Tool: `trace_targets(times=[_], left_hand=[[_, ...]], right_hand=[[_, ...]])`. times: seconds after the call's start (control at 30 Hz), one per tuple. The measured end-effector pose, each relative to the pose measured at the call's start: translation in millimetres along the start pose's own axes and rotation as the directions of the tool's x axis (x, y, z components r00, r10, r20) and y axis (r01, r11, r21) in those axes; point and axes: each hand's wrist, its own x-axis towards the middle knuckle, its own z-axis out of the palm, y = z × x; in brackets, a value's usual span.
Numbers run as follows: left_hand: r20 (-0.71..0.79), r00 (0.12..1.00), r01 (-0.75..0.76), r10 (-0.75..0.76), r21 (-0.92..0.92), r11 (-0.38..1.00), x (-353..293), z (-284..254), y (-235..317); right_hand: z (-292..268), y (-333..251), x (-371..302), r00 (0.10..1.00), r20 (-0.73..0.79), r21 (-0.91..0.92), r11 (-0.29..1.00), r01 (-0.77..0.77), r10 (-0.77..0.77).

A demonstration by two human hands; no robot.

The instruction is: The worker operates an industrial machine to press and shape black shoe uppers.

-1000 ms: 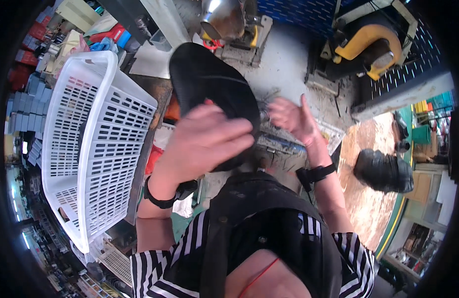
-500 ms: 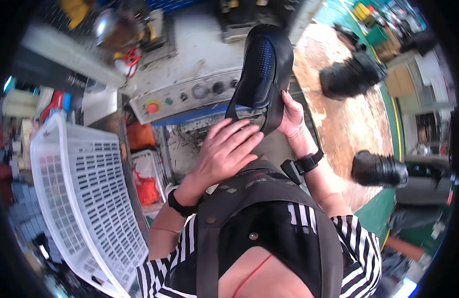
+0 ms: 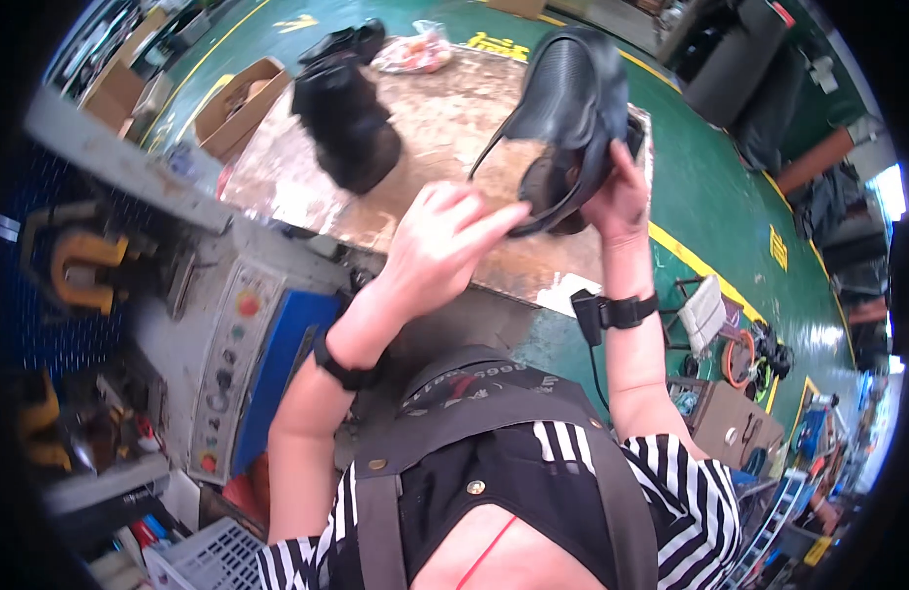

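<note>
A black leather shoe (image 3: 562, 93) with a perforated upper and thin straps is held up before me, over a worn wooden tabletop (image 3: 439, 108). My right hand (image 3: 619, 197) grips its side near the heel, thumb along the outside. My left hand (image 3: 442, 241) is at the strap on the shoe's left side, fingers curled and the index finger stretched toward the heel opening. Its fingertips are somewhat blurred. Farther left on the tabletop stands a cluster of black shoes (image 3: 351, 128).
A clear plastic bag (image 3: 420, 51) lies on the tabletop's far edge. Beyond is a cardboard box (image 3: 240, 110). To my left stands a machine with a button panel (image 3: 223, 364), and a white basket (image 3: 213, 556) is lower left. A folding stool (image 3: 700, 315) stands on the green floor (image 3: 710, 187) at right.
I have turned right, from the machine to the wooden tabletop, with the shoe still in my right hand. My left fingers, spread over the heel before, are now curled by the strap.
</note>
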Motion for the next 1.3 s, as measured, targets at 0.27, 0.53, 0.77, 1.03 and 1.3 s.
trace_targets(times=[0.27,0.53,0.77,1.03,1.3], left_hand=[[0.099,0.993,0.070,-0.059,-0.108,0.992,154.5,187.8,-86.5],[0.009,0.953,0.299,-0.304,-0.204,0.932,50.8,154.6,-80.9],[0.034,0.574,0.814,-0.818,-0.135,0.565,-166.9,-75.3,12.2],[-0.748,0.182,0.961,-0.638,0.274,-0.047,-349.5,-405.7,325.5],[-0.784,-0.535,0.491,-0.315,0.014,-0.871,-649.7,-542.9,593.3]], right_hand=[[-103.4,-95.6,5.0,0.761,-0.184,-0.866,0.469,0.175,-0.622],[-101.6,-54.8,78.1,0.768,0.516,-0.716,-0.683,0.144,-0.379],[-88.0,-42.7,53.9,0.567,0.661,-0.707,-0.661,0.253,-0.491],[-28.2,68.6,38.9,0.564,0.737,-0.641,-0.647,0.413,-0.371],[40.9,306.0,33.1,0.797,0.603,-0.797,-0.029,0.604,0.038]])
